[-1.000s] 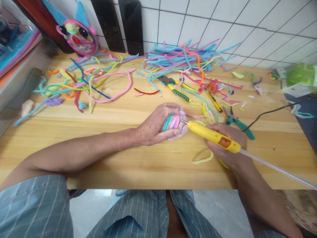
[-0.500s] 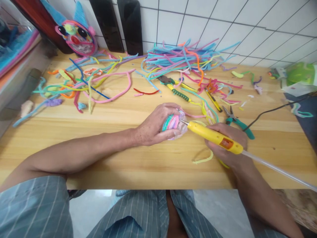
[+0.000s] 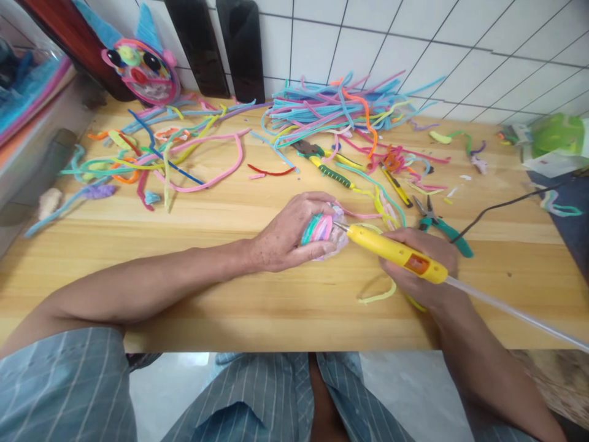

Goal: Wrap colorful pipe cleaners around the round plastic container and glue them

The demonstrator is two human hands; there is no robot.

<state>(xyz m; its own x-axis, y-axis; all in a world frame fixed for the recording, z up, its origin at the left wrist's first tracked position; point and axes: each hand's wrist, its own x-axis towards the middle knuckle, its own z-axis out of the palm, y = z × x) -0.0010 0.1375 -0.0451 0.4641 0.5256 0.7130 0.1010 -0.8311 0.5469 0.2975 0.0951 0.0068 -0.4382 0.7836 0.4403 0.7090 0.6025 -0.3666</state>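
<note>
My left hand (image 3: 299, 230) is closed around a round craft piece (image 3: 321, 228) wound in rows of green, pink and lilac pipe cleaner, with a pale, whitish side facing right. In my right hand (image 3: 421, 264) is a yellow hot glue gun (image 3: 391, 248), a pen-shaped one with a clear glue stick (image 3: 510, 310) running out of its back. Its metal tip meets the craft piece near the edge of the pink rows. A yellow pipe cleaner (image 3: 378, 299) lies on the table beneath my right hand, which partly hides it.
Combination pliers (image 3: 329, 172), a yellow cutter knife (image 3: 396, 185) and teal needle-nose pliers (image 3: 444, 227) lie beyond my hands. A pipe cleaner bundle (image 3: 322, 110) is by the tiled wall. Loose pipe cleaners (image 3: 202, 178) and a decorated face figure (image 3: 145, 73) are at left. A black cable (image 3: 510, 202) crosses the right.
The glue gun has shifted very slightly left, its tip staying at the craft piece. My left hand keeps the same hold, and the things on the table lie as before.
</note>
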